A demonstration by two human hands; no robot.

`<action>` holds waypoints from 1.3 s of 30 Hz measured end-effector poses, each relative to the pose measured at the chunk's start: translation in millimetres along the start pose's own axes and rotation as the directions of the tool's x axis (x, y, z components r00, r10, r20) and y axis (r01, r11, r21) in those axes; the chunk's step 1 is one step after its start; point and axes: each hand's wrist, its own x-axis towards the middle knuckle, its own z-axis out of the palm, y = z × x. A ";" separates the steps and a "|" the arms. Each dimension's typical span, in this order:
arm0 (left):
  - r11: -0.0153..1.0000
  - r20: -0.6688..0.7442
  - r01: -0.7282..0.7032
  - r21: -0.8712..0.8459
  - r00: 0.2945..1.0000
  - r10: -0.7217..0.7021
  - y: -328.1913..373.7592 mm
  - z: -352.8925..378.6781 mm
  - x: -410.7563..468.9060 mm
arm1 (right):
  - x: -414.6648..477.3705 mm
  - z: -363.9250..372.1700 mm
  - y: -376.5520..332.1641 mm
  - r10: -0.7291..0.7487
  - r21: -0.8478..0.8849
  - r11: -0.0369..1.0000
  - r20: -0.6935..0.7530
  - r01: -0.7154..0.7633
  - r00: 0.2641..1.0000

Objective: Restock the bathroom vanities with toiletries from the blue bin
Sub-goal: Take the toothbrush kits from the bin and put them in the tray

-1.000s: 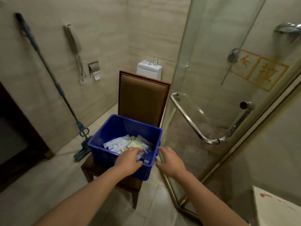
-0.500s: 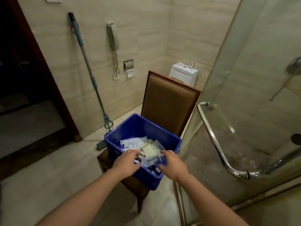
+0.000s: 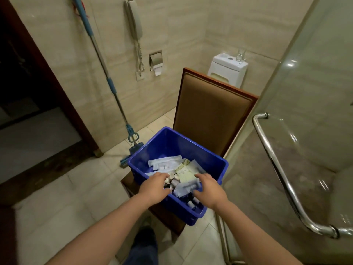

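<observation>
Reaching into the blue bin (image 3: 172,144) on the chair (image 3: 212,115), left hand (image 3: 154,186) at its seven o'clock, right hand (image 3: 208,190) at five, both curled among sachets (image 3: 184,170); whether either grips anything is unclear.

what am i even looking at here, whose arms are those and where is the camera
There is no machine: these are a person's two bare arms, seen from a camera worn on the head, looking forward and down. Both hands reach into a blue bin that sits on a brown chair in a bathroom. The left hand is over small bottles; the right hand lies on white packets. Whether either has gripped anything yet is not clear. A mop leans on the wall to the left.
</observation>
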 end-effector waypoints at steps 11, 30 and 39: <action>0.995 0.249 -0.083 0.055 0.966 0.067 -52.5 -40.0 128.3 | 90.8 17.5 -26.3 0.269 0.078 0.959 0.057 -0.273 0.961; 0.975 0.564 -0.220 0.033 0.809 0.164 -81.7 -17.6 232.3 | 137.5 48.1 -29.1 0.583 0.190 0.776 0.151 -0.602 0.798; 0.983 0.624 -0.184 0.017 0.770 0.134 -74.6 44.9 248.8 | 152.3 88.7 13.7 0.616 0.291 0.696 0.229 -0.657 0.754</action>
